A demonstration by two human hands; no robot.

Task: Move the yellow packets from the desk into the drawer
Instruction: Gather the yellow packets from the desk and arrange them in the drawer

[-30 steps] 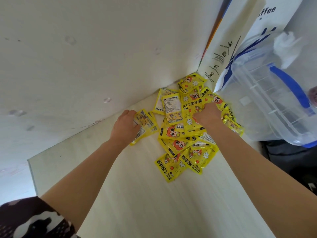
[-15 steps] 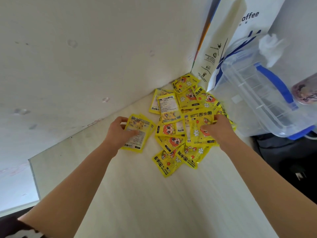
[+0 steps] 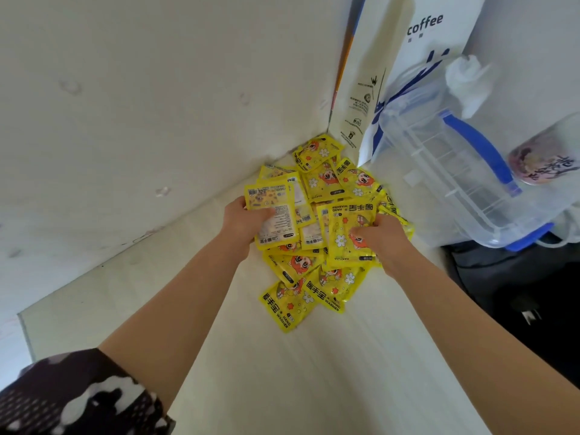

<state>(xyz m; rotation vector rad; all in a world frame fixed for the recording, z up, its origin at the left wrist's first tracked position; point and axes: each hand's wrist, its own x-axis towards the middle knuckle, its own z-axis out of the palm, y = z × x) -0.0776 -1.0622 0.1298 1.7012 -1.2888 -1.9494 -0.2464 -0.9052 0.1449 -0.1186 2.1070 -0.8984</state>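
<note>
Several yellow hand-warmer packets [image 3: 317,277] lie heaped in the far corner of the pale desk [image 3: 282,372], against the wall. My left hand [image 3: 243,219] grips a small stack of yellow packets [image 3: 274,215], printed backs facing up, lifted over the left side of the heap. My right hand [image 3: 381,237] pinches another yellow packet [image 3: 346,233] with a flower and cartoon face, over the heap's right side. No drawer is in view.
A white paper coffee bag [image 3: 392,73] stands in the corner behind the heap. A clear plastic box with blue handle [image 3: 464,171] sits to the right, a pink-labelled cup [image 3: 543,158] beyond it. Dark items [image 3: 518,293] lie past the desk's right edge.
Both hands have closed on packets and lifted them off the heap; my left hand's stack moved right, toward my right hand. The camera has shifted closer.
</note>
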